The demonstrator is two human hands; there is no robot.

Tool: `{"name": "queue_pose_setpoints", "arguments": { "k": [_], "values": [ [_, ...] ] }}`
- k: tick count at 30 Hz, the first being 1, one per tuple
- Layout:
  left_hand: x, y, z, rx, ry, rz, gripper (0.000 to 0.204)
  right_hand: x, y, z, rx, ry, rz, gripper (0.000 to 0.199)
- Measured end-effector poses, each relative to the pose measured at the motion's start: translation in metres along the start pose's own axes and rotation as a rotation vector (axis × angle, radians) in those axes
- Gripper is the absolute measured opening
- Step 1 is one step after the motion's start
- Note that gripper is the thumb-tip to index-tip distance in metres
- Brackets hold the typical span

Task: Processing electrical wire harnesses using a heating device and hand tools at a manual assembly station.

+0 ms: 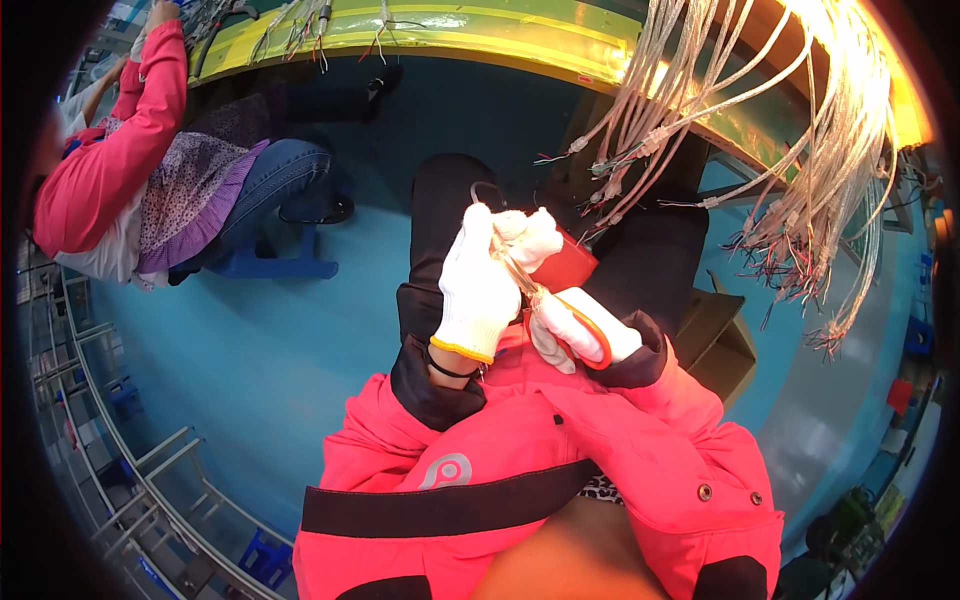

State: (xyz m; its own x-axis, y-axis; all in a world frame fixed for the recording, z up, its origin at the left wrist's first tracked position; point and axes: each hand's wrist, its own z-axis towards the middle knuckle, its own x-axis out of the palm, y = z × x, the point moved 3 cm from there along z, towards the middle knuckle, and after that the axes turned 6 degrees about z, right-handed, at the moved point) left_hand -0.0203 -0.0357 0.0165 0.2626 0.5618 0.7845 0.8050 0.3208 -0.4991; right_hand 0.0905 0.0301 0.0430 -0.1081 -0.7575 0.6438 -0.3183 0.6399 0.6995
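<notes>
My left hand [472,285], in a white knit glove with a yellow cuff, is closed above my lap. A short dark curved piece, like a bit of cable [487,190], sticks out past its fingers; the rest of what it grips is hidden. My right hand [560,330], also in a white glove, is closed around scissors with red handles [597,338]. Their metal blades [516,268] reach up to the left hand's fingers, and the tips are hidden there. Behind the hands, over my thigh, is a red object [568,266] whose kind I cannot make out.
Many clear-sheathed cables [690,100] with bare coloured wire ends hang off the yellow workbench [450,32] at the right. A cardboard box [722,350] stands on the floor beside my right leg. At the left a person in a pink sleeve [125,150] sits on a blue stool [275,262].
</notes>
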Motion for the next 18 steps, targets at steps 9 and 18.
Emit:
{"name": "queue_pose_setpoints", "arguments": {
  "k": [9, 18],
  "values": [
    [-0.002, 0.004, -0.002, 0.132, -0.007, 0.085, 0.032, 0.0, 0.0, -0.002, -0.018, -0.005, -0.023, 0.048],
    [0.007, -0.006, -0.01, 0.192, -0.128, 0.425, 0.031, 0.004, -0.001, 0.002, 0.137, -0.194, 0.032, 0.044]
  ]
}}
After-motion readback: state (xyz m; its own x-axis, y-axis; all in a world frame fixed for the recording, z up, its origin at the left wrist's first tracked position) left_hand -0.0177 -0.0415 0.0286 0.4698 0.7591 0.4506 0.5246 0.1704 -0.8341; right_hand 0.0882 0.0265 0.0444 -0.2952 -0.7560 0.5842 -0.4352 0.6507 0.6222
